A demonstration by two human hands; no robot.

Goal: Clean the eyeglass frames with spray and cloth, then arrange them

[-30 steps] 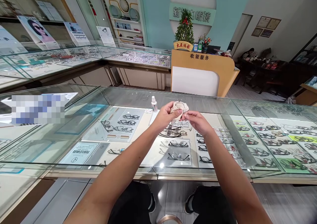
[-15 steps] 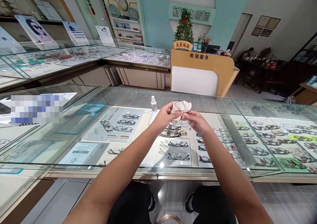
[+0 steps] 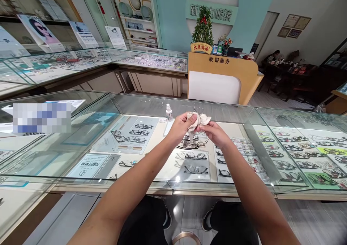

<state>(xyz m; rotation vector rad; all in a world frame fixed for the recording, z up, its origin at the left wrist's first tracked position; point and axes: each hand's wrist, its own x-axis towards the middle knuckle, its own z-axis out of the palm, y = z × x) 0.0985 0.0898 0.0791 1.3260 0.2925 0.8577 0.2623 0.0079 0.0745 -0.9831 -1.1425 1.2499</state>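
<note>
"What's the cloth point(image 3: 205, 120) like?"
"Matt, creased fabric."
"And the bottle point(image 3: 169, 112)?"
"Smooth plastic, by its look."
"The counter point(image 3: 141, 109)?"
"Glossy clear glass, catching reflections, with a smooth, metal-looking trim point(image 3: 206, 193)."

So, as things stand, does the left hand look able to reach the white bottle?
Probably yes: the white bottle stands near the left hand, and nothing visible blocks the way, though that hand's fingers hold the cloth and may need freeing first.

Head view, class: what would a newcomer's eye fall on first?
First comes the bunched pale cloth at centre, gripped by the left hand, the right hand at its lower edge, above spectacles in a glass display case. Left of it stands a white bottle; behind, a leafy plant rises above the yellow desk.
</note>
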